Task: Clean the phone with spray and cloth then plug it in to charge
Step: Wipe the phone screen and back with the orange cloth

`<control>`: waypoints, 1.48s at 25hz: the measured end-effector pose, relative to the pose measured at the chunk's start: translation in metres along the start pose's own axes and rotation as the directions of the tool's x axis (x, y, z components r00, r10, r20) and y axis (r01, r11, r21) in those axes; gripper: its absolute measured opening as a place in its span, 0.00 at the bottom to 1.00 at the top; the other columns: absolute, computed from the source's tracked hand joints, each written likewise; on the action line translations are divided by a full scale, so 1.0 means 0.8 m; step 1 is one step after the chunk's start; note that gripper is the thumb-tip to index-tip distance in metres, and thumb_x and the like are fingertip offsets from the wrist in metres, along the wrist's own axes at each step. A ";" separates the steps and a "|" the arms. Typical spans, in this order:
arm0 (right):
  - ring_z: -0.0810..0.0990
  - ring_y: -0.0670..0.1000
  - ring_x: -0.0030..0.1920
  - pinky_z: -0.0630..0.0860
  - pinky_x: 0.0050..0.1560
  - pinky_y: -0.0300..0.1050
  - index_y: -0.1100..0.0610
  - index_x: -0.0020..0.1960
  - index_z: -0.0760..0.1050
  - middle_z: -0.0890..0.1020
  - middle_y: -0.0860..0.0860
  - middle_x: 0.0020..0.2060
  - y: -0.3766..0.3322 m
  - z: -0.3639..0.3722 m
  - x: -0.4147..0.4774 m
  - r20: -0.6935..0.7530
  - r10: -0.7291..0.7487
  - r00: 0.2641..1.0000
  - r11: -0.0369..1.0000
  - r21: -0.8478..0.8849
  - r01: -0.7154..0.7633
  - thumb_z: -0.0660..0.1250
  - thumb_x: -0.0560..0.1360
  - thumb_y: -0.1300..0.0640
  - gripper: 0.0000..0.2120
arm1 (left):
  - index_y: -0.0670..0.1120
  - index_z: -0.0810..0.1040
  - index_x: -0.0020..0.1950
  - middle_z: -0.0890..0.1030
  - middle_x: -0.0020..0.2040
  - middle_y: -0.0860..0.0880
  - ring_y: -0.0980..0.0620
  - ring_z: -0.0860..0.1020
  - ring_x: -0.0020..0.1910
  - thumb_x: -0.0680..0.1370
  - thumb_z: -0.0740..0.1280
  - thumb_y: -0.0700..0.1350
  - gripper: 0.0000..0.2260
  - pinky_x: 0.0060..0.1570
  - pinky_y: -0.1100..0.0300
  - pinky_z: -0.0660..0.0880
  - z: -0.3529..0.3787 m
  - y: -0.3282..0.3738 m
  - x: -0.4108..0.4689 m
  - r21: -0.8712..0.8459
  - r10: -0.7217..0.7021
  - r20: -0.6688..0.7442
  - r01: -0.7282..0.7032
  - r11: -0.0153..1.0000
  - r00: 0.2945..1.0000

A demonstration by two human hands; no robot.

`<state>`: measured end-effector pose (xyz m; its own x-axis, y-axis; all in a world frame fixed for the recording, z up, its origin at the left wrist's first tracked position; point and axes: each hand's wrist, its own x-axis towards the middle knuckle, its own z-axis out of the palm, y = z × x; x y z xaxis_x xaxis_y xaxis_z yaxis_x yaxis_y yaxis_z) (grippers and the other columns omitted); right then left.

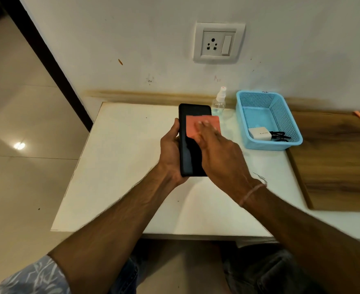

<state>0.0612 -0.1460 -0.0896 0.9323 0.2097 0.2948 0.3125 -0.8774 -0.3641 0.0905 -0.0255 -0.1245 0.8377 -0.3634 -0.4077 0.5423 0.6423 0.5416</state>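
My left hand point(169, 153) grips a black phone point(190, 158) from its left side, screen up, above the white table. My right hand point(219, 153) presses a folded orange-red cloth point(192, 125) flat onto the upper part of the screen with straight fingers. A clear spray bottle point(219, 101) with a white nozzle stands on the table just behind the phone. A white charger block point(259, 133) with a black cable point(279, 135) lies in the blue basket point(295, 132). A wall socket point(213, 44) with a switch is above.
The white table point(121, 166) meets the wall at the back; its left and front edges drop to a tiled floor. A wooden board point(340, 158) lies at the right, next to the basket. A small orange object point(359, 115) rests near the wall.
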 end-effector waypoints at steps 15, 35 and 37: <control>0.81 0.61 0.51 0.79 0.50 0.54 0.58 0.71 0.64 0.77 0.59 0.62 -0.008 0.000 0.039 -0.058 0.004 0.998 1.000 0.026 -0.003 0.54 0.83 0.53 0.18 | 0.45 0.86 0.55 0.84 0.56 0.41 0.39 0.84 0.55 0.79 0.60 0.64 0.26 0.59 0.41 0.78 0.009 -0.006 0.001 -0.030 -0.009 -0.001 0.009 0.999 1.000; 0.75 0.64 0.63 0.78 0.52 0.60 0.63 0.72 0.65 0.71 0.61 0.69 -0.024 0.015 -0.058 0.110 -0.265 0.958 0.963 -0.022 0.269 0.69 0.74 0.59 0.28 | 0.39 0.73 0.72 0.78 0.60 0.38 0.41 0.78 0.53 0.80 0.55 0.66 0.35 0.60 0.47 0.73 -0.009 0.018 0.003 -0.126 0.064 0.092 -0.052 0.991 0.994; 0.77 0.61 0.62 0.79 0.52 0.55 0.63 0.70 0.69 0.74 0.60 0.66 0.000 0.005 -0.079 0.070 -0.353 0.933 0.933 -0.050 0.356 0.71 0.72 0.60 0.27 | 0.38 0.74 0.70 0.79 0.58 0.39 0.41 0.79 0.51 0.80 0.56 0.66 0.35 0.58 0.47 0.74 -0.009 0.016 0.003 -0.121 0.057 0.100 -0.045 0.992 0.993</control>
<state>0.0031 -0.1574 -0.1118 0.7726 0.5354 0.3412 0.6145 -0.7656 -0.1903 0.0992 -0.0133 -0.1236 0.8695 -0.3921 -0.3004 0.4925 0.7346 0.4667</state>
